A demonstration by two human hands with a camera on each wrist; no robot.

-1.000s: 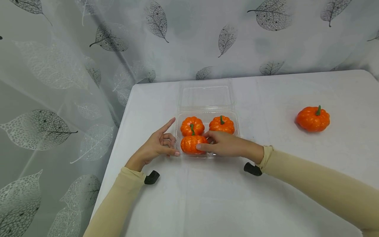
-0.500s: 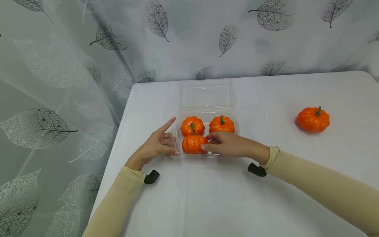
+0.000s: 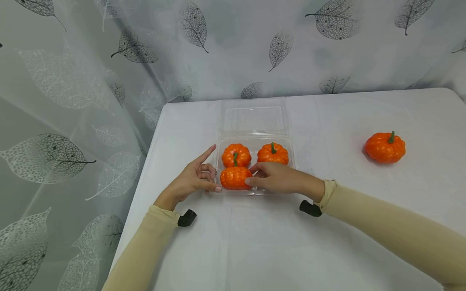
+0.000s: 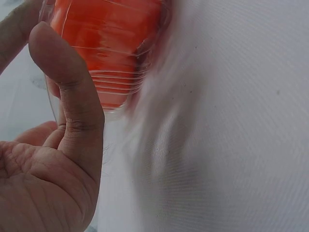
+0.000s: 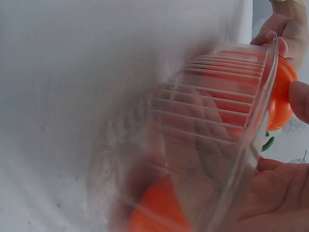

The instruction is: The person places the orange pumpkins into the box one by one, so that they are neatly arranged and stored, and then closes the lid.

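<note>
My right hand (image 3: 278,178) holds a small orange pumpkin (image 3: 234,178) by its right side, at the front left of a clear plastic clamshell box (image 3: 255,194). That pumpkin lies tilted, its green stem pointing to the back. At the box's left side, my left hand (image 3: 191,180) grips the rim near the front corner, index finger stretched out; the thumb (image 4: 65,77) lies along the rim in the left wrist view. Behind, in the box, sit a back-left pumpkin (image 3: 236,152) and a back-right pumpkin (image 3: 274,151). My right hand partly hides the box's front right.
Another orange pumpkin (image 3: 385,147) stands on the white tablecloth (image 3: 327,250) to the right. The box's clear lid (image 3: 253,117) lies folded open toward the back edge. A leaf-patterned curtain (image 3: 225,44) hangs behind and at the left.
My right hand first shifted slightly right with the front-left pumpkin, then back left toward the box's left wall. My left hand has stayed at the rim.
</note>
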